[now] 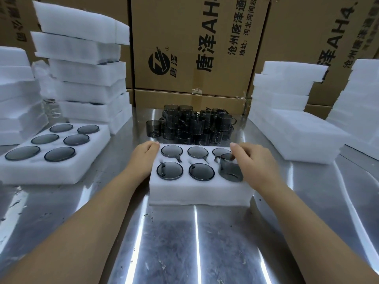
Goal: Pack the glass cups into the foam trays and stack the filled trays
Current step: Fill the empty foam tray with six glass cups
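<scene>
A white foam tray (196, 190) lies on the steel table in front of me, with smoky grey glass cups sunk in several of its round holes. At its front right hole one glass cup (229, 168) sticks up, tilted and half seated. My right hand (254, 165) grips this cup from the right. My left hand (144, 156) rests on the tray's far left corner, fingers curled over the edge. A pile of loose glass cups (192, 125) stands just behind the tray.
A filled foam tray (49, 169) lies at the left. Stacks of foam trays (86, 74) rise behind it, and more foam stacks (291, 111) stand at the right. Cardboard boxes (196, 44) wall off the back. The steel table (194, 242) stretches toward me.
</scene>
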